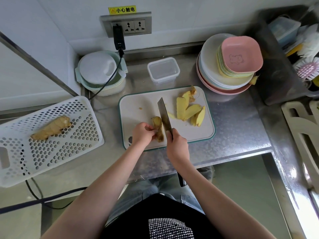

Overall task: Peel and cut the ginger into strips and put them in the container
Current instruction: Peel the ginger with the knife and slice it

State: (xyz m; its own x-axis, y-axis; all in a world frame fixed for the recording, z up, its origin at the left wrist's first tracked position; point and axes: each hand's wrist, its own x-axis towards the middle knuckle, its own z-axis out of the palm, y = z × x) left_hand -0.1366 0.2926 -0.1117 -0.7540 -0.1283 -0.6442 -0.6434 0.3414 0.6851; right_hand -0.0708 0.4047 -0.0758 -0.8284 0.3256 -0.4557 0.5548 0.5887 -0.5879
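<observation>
One ginger piece [158,128] on the cutting board [138,107], pinched by curled left hand [143,133]. Right hand [176,144] wrapped round one cleaver [164,116], blade down just right of that piece. About four peeled slices [187,110] beyond right hand. One empty clear container [163,69] farther back on counter [241,128]. One whole ginger root [51,127] in white basket [51,152], left of left hand. Yellow label [122,9]: "小心触电".
</observation>
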